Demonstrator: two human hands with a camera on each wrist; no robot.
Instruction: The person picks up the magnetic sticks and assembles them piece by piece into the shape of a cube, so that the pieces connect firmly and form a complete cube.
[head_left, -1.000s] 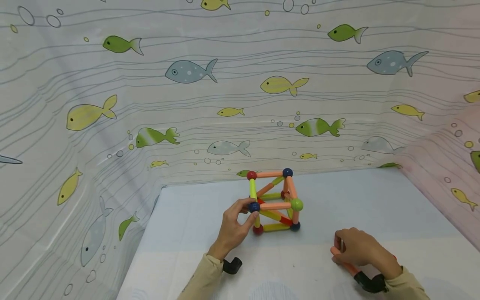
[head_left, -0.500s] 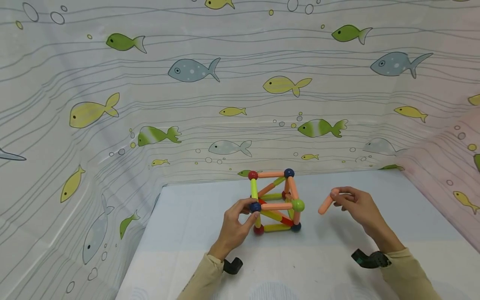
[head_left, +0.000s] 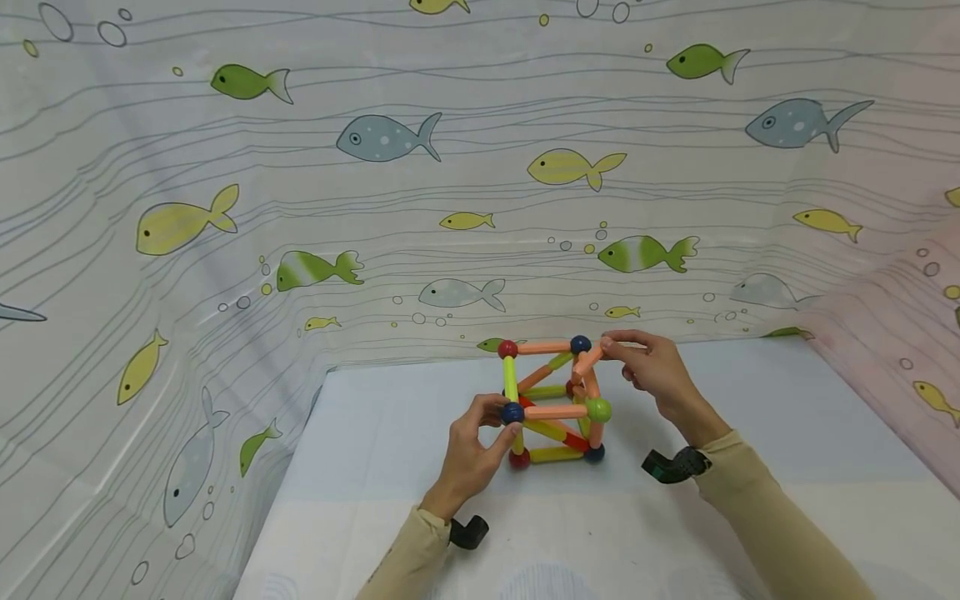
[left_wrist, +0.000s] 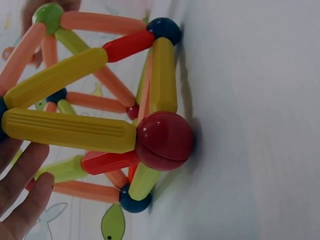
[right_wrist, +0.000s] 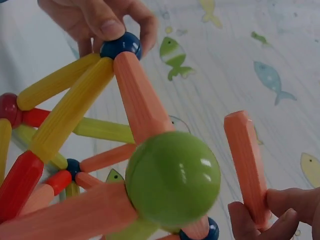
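My right hand (head_left: 651, 371) pinches a loose orange rod (head_left: 589, 359) between thumb and fingertips (right_wrist: 287, 201), holding it just right of centre in the head view, its free end up against the far right top corner of the rod-and-ball cube (head_left: 553, 402), beside the dark blue ball (head_left: 580, 344) there. Whether the rod actually touches that ball I cannot tell. In the right wrist view the rod stands nearly upright at the lower right of the frame, with the cube's green ball (right_wrist: 173, 177) large in the middle.

My left hand (head_left: 471, 446) grips the cube's near left top corner, thumb and fingers curled round the blue ball (head_left: 512, 412) there, just left of centre. The cube stands on the pale blue table (head_left: 750, 417) in the lower middle of the frame, its red bottom ball (left_wrist: 165, 140) resting on the surface. Behind and to both sides hangs a fish-print curtain (head_left: 300, 167).
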